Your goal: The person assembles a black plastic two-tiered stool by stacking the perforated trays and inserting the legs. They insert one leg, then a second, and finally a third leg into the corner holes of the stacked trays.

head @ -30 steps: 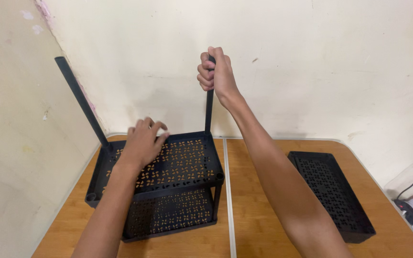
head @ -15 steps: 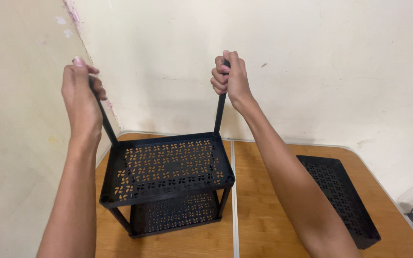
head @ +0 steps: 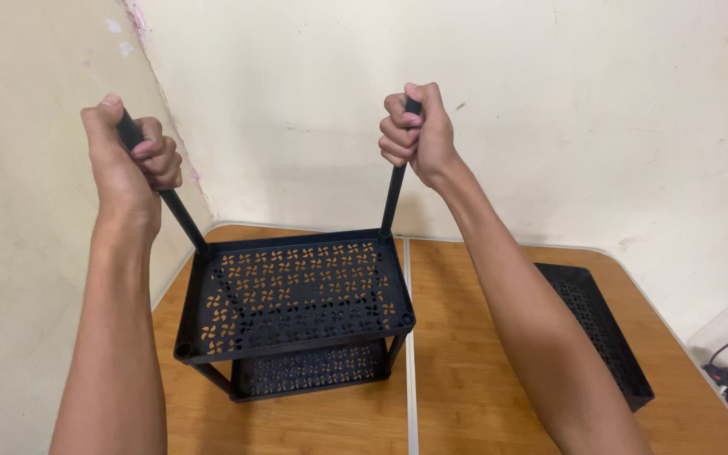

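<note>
On table [head: 482,354]: two poles [head: 393,198], perhaps three trays [head: 297,291].

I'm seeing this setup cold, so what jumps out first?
Both hands, left hand and right hand, are clenched around the tops of two black poles rising from the back corners of a two-tier black perforated rack on a wooden table. A spare black shelf lies at right.

No packages, labels, signs or screens are in view.
</note>
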